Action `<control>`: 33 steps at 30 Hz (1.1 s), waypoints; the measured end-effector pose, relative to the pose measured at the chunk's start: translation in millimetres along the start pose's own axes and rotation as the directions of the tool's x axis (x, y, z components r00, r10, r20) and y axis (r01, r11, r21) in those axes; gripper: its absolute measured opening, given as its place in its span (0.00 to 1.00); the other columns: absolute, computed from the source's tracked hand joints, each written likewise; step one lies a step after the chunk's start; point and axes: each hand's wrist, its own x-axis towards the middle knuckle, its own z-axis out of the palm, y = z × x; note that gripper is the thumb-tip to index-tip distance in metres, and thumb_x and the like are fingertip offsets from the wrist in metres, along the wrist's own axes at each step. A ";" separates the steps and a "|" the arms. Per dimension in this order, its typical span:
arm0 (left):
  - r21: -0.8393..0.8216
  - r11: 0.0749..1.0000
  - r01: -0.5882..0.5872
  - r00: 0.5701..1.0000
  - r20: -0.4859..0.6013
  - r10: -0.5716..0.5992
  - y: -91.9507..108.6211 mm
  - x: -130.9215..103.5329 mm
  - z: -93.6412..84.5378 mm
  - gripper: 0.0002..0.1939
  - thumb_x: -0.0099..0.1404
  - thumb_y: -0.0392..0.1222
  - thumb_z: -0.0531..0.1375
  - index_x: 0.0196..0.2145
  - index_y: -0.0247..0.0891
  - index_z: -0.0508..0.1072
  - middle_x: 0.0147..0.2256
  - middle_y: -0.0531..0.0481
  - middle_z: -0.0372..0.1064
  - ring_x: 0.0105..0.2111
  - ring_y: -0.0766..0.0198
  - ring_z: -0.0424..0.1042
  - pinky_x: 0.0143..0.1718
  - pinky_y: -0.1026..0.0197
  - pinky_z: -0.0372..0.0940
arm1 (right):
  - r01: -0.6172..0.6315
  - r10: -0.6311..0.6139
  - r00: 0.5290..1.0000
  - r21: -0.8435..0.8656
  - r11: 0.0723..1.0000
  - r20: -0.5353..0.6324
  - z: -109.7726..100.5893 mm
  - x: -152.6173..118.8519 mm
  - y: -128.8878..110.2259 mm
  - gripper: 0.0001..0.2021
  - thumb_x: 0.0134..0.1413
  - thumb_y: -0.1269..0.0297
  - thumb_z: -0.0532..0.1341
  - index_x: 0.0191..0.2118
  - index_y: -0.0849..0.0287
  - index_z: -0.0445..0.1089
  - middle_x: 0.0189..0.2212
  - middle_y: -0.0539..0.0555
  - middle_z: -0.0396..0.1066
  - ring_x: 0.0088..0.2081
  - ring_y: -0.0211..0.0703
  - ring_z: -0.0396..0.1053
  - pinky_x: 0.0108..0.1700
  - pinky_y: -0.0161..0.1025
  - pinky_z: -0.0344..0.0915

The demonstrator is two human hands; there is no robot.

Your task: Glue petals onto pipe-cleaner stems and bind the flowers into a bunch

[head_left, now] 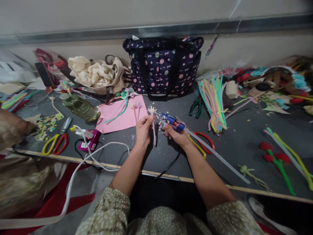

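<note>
Speckled sleeves | left grip — pinching pale flower | right grip — around glue gun | tote (crumpled cloth inside)

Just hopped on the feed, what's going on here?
The person's left hand pinches a thin, pale-stemmed flower with cream petals, while the right hand grips a blue glue gun with a long translucent glue stick jutting from its back. The gun's front faces the flower; whether they touch is unclear. Two small pastel flowers lie on a pink paper sheet, and pale scraps litter the dark grey tabletop.
</note>
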 end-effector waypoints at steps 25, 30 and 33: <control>0.005 0.998 -0.063 0.998 0.032 0.063 -1.5 -0.3 -0.2 0.10 0.51 0.43 0.70 0.28 0.35 0.78 0.24 0.54 0.69 0.21 0.74 0.62 0.23 0.70 0.57 | 0.052 -0.057 0.998 -0.162 0.985 -0.023 0.2 0.9 6.4 0.23 0.48 0.42 0.63 0.19 0.56 0.65 0.14 0.48 0.65 0.18 0.36 0.62 0.21 0.34 0.58; 0.015 0.998 -0.062 0.998 0.030 0.062 -1.2 0.4 -0.4 0.10 0.51 0.44 0.70 0.27 0.35 0.77 0.23 0.54 0.68 0.21 0.74 0.62 0.22 0.70 0.56 | 0.060 -0.064 0.998 -0.144 0.988 -0.024 0.8 1.6 7.1 0.23 0.49 0.42 0.64 0.19 0.57 0.65 0.14 0.48 0.65 0.18 0.36 0.62 0.21 0.34 0.57; 0.019 0.998 -0.066 0.997 0.033 0.065 -1.7 1.2 -1.1 0.10 0.51 0.44 0.70 0.28 0.36 0.78 0.24 0.54 0.68 0.21 0.74 0.62 0.22 0.70 0.56 | 0.060 -0.065 0.998 -0.161 0.985 -0.025 0.6 2.3 9.2 0.23 0.48 0.42 0.64 0.19 0.57 0.64 0.14 0.49 0.65 0.18 0.36 0.62 0.21 0.34 0.57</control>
